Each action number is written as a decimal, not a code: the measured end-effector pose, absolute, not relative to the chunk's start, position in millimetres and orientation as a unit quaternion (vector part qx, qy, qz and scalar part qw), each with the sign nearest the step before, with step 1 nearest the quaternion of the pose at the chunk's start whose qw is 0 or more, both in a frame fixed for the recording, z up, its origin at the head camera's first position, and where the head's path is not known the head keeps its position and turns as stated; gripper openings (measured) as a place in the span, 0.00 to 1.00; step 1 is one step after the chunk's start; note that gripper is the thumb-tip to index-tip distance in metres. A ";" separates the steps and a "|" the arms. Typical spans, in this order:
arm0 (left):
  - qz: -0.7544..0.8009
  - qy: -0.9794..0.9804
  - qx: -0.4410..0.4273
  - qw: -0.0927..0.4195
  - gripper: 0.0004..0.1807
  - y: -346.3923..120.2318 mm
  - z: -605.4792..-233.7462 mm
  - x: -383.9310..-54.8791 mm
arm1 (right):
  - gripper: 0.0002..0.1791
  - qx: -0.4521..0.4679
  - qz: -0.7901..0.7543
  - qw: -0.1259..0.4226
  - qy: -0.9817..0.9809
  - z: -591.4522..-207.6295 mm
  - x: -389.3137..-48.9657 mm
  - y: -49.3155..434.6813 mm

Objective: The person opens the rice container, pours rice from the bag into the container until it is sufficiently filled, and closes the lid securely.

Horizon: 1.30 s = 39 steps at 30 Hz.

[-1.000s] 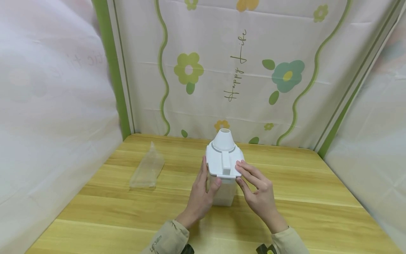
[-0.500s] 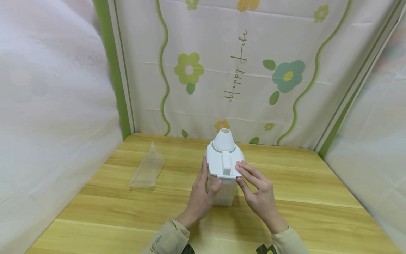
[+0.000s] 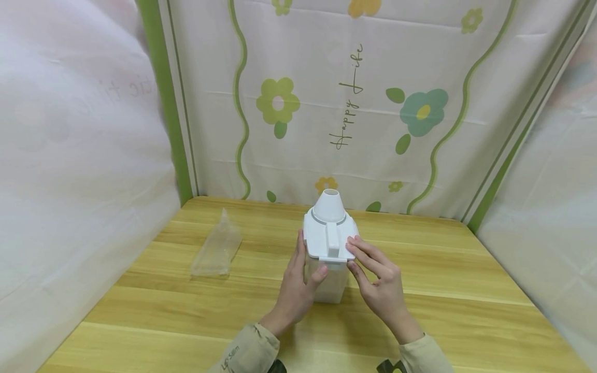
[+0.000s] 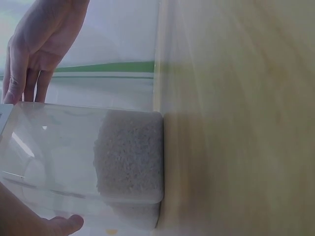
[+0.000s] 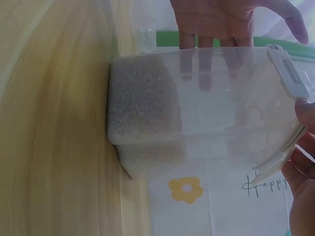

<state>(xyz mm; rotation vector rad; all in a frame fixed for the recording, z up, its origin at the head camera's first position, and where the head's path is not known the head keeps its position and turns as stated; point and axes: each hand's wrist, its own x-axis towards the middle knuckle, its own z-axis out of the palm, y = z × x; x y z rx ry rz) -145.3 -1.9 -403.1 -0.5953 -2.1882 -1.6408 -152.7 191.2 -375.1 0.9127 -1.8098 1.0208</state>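
Note:
A clear rice container [image 3: 330,287] stands upright on the table with a white lid [image 3: 317,241] on it. A white cone-shaped piece [image 3: 329,208] with a round hole on top rises from the lid's far part. White rice [image 4: 132,152] fills the lower part of the container. My left hand [image 3: 293,290] lays its straight fingers along the container's left side, its thumb pointing out near the front. At the lid's near right corner, my right hand [image 3: 384,285] pinches the edge, fingertips on top and thumb below.
A crumpled clear plastic bag [image 3: 216,249] lies on the wooden table [image 3: 154,305], left of the container. Printed flower curtains [image 3: 308,62] hang behind the table and along both sides.

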 end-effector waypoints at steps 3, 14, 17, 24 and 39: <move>-0.579 -0.770 -0.208 0.170 0.47 -1.3 -402.8 -145.2 | 0.22 0.365 0.409 0.423 -0.722 -377.4 -154.7 192.7; -0.583 -0.768 -0.207 0.168 0.48 0.7 -403.1 -146.1 | 0.22 0.364 0.410 0.420 -0.723 -378.1 -154.7 194.2; -0.586 -0.766 -0.206 0.167 0.48 1.5 -402.7 -145.7 | 0.22 0.364 0.410 0.420 -0.723 -377.8 -154.4 194.1; -0.591 -0.762 -0.206 0.165 0.49 2.7 -401.9 -145.6 | 0.25 0.362 0.412 0.416 -0.725 -374.9 -152.3 193.5; -0.594 -0.769 -0.175 0.155 0.50 6.2 -403.1 -143.0 | 0.26 0.363 0.414 0.409 -0.728 -378.6 -154.7 194.3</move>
